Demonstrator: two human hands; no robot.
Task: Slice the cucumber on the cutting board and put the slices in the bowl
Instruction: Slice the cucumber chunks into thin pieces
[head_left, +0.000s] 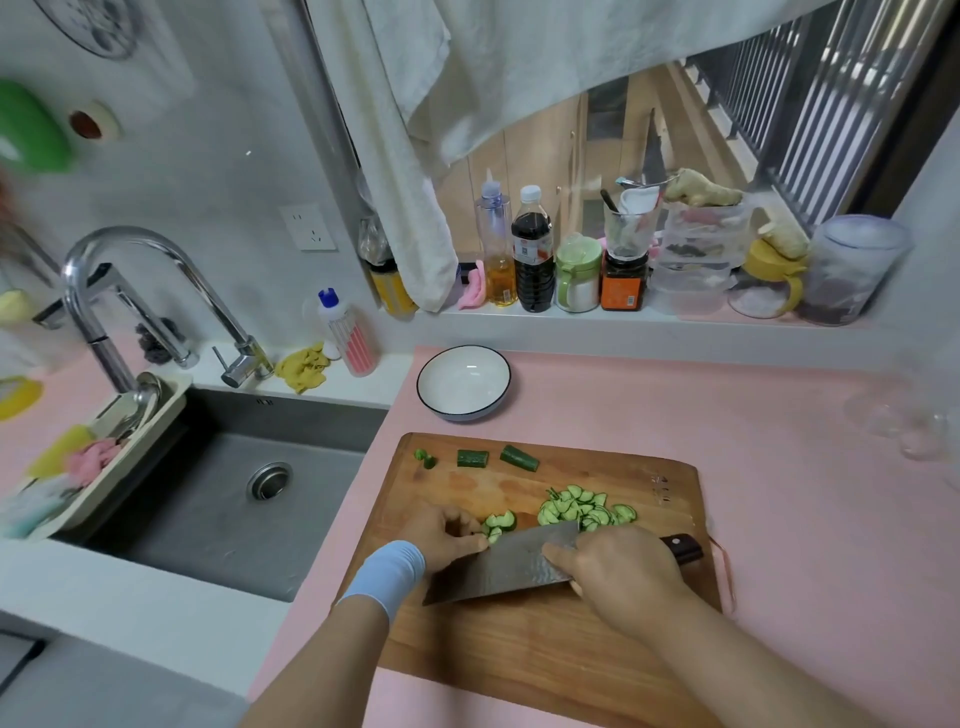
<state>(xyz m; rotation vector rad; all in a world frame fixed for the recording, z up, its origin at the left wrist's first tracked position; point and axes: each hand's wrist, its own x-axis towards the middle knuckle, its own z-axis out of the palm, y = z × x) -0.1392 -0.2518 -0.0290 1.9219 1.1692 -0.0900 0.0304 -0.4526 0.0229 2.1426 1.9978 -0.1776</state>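
A wooden cutting board (545, 639) lies on the pink counter. My right hand (618, 571) grips a cleaver (504, 566) by its dark handle, blade down on the board. My left hand (447, 532), with a blue wristband, holds a short cucumber piece (500, 522) against the blade's left side with curled fingers. A pile of half-moon slices (584, 509) lies just beyond the blade. Two cucumber chunks (471, 458) (519, 458) and a stem end (425, 458) sit at the board's far edge. Behind the board stands an empty white bowl (464, 382) with a dark rim.
A steel sink (234, 499) with a tap (130, 291) lies left of the board. Bottles, jars and stacked containers (696, 260) line the window ledge behind. Clear glassware (914, 421) stands at the counter's right. A cloth (415, 171) hangs above the ledge.
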